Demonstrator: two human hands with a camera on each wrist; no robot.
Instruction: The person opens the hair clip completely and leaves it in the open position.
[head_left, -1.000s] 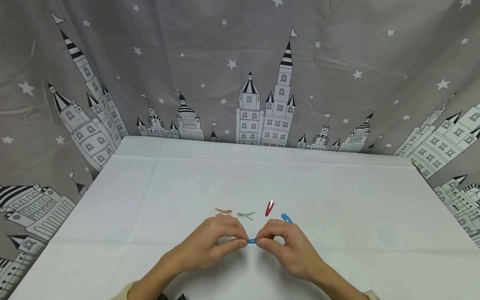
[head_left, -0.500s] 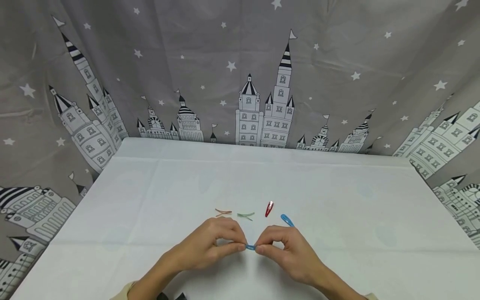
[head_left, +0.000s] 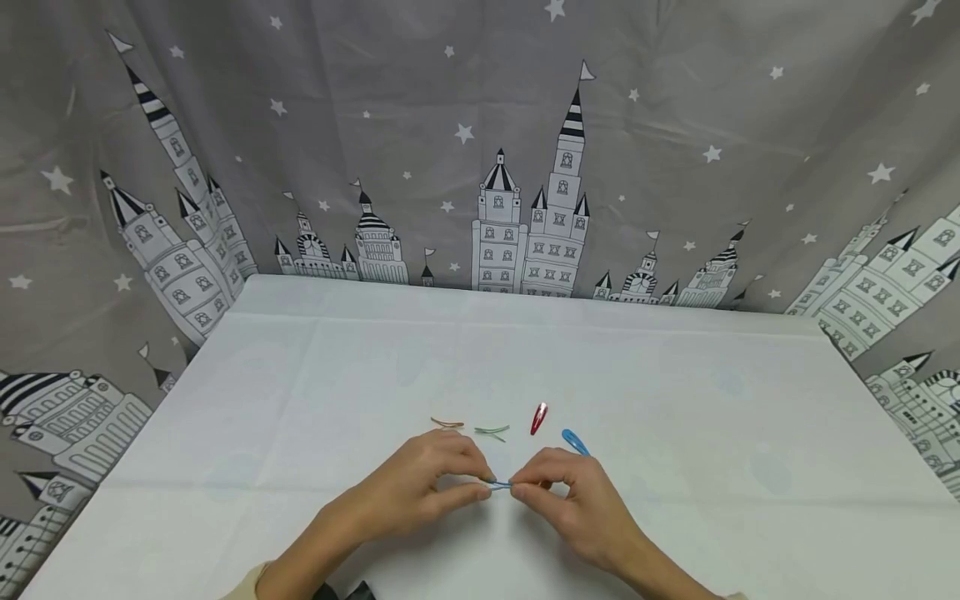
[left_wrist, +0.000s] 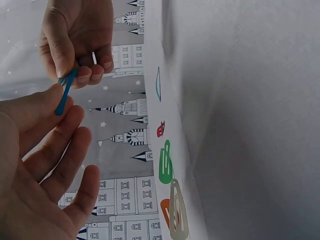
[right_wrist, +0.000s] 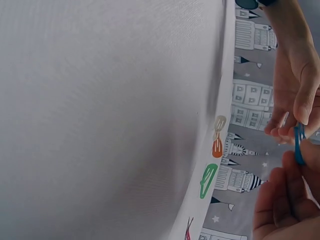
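A small blue snap hair clip [head_left: 501,485] is held between both hands above the table, its two leaves spread apart at the left end. My left hand [head_left: 423,483] has index fingertip and thumb on the spread end; in the left wrist view its other fingers are loosely bent. With thumb and index finger, my right hand [head_left: 566,492] pinches the opposite end. The clip [left_wrist: 65,95] shows edge-on in the left wrist view; the right wrist view shows the same clip [right_wrist: 299,145] partly covered by fingertips.
Beyond the hands lie an orange-and-beige clip [head_left: 447,423] and a green clip [head_left: 492,431], both with leaves spread. To their right are a red clip [head_left: 539,418] and another blue clip [head_left: 575,441]. A patterned grey curtain [head_left: 420,125] hangs behind the white table [head_left: 337,367].
The held clip dips slightly toward me, then rises a little. Its leaves now stand visibly apart at the left end. The clips on the table stay in place.
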